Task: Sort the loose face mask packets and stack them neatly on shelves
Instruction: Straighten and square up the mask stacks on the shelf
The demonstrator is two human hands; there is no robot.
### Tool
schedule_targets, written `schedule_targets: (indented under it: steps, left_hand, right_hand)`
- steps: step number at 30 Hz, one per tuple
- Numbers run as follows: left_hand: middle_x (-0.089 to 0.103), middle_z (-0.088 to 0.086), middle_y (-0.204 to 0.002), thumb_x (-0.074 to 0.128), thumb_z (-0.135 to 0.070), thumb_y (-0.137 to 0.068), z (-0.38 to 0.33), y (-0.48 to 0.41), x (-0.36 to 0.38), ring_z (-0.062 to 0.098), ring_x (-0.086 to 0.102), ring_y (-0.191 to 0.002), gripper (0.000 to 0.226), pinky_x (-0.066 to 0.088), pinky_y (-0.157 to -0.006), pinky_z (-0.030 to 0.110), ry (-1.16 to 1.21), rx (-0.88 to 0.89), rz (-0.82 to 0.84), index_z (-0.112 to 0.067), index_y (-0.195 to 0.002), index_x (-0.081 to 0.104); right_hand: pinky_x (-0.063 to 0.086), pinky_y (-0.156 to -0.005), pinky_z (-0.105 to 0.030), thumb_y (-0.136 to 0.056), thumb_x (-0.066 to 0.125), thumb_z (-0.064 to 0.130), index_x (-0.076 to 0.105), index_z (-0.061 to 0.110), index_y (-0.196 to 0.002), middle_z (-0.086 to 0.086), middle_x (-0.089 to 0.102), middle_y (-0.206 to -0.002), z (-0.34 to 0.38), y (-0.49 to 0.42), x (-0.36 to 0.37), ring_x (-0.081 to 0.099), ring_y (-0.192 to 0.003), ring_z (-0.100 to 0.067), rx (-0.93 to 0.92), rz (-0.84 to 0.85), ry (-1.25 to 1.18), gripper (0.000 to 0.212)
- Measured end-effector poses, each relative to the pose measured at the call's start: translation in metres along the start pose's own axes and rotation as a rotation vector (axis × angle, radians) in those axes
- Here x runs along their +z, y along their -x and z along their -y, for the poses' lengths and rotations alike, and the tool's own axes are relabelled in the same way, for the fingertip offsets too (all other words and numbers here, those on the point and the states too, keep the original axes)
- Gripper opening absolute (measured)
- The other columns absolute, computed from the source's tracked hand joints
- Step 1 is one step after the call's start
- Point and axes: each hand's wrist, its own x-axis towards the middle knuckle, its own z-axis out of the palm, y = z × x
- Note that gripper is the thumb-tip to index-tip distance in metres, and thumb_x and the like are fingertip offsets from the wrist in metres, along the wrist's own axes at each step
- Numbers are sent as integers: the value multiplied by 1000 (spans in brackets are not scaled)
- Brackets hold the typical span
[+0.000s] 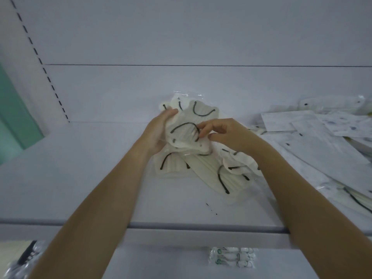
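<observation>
- left hand (159,133) curls round a small bundle of clear-wrapped cream face mask packets with black ear loops (187,125), held above the white metal shelf (80,178);
- right hand (225,133) pinches the bundle's right edge;
- more cream packets (201,168) lie loose beneath;
- flat white packets (314,146) heaped at right

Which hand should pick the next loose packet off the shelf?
Probably right. The left hand grips the held bundle and carries its weight; the right hand only pinches its front edge, and the loose cream packets lie on the shelf just below and beside that hand.
</observation>
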Motion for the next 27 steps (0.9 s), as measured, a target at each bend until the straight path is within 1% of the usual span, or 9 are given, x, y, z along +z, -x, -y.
schedule_targets:
  steps: [2,4,8,13,17,19,21,24,27]
  left_hand:
    - [63,6,-116,59,-14,-91,2,0,1,17,64,-97,40,55,-79,26,-164,55,-55,-14,-131,53]
    - [60,2,-113,56,-2,-89,2,1,1,15,63,-94,47,54,-76,26,-247,62,-102,-20,-132,50]
    - [58,-3,-105,41,6,-89,1,2,-1,13,61,-88,49,55,-75,28,-335,113,-214,-25,-123,57]
    - [58,-1,-120,33,6,-88,1,3,-3,17,57,-113,49,48,-98,32,-434,222,-302,-19,-119,62]
    - [58,4,-127,33,5,-88,2,5,-1,21,55,-117,49,45,-102,34,-475,223,-318,-18,-120,62]
    - [58,4,-128,33,5,-88,2,4,-1,22,55,-119,50,45,-103,35,-486,227,-321,-19,-120,62]
    - [58,5,-129,33,4,-88,2,4,-1,23,55,-118,50,45,-102,36,-494,238,-322,-20,-120,62]
    - [55,14,-131,33,1,-88,3,3,-2,33,53,-118,49,47,-99,36,-501,266,-341,-23,-122,61]
    - [50,10,-135,35,-1,-88,1,4,-2,32,44,-129,49,35,-110,45,-487,309,-372,-25,-123,60]
  right_hand:
    - [39,-89,-4,-85,50,-8,62,26,-107,12,57,-116,0,0,-4,53,-109,4,21,-75,14,42]
    - [36,-94,-13,-87,51,-3,51,21,-127,6,51,-130,-7,2,-15,46,-124,-8,125,-121,132,47]
    - [29,-104,-29,-85,63,22,21,23,-148,-1,30,-151,-21,12,-34,32,-136,-21,530,214,583,75]
    - [34,-93,-25,-80,71,29,42,31,-138,6,46,-129,-18,12,-38,44,-117,-13,556,270,516,65]
    - [40,-87,-26,-78,72,32,61,36,-105,8,53,-103,-25,10,-34,50,-98,-12,486,226,495,29]
    - [39,-77,-24,-78,72,31,62,34,-86,10,54,-85,-26,8,-28,52,-86,-12,422,145,464,13]
    - [37,-73,-24,-79,71,30,59,31,-75,12,54,-79,-27,5,-22,52,-80,-12,357,79,439,13]
    - [37,-80,-26,-84,66,28,57,26,-79,12,56,-84,-26,1,-19,52,-85,-12,272,-95,404,10]
    - [39,-74,-17,-91,57,27,53,22,-88,12,55,-85,-21,-4,-21,52,-83,-8,169,-409,249,8]
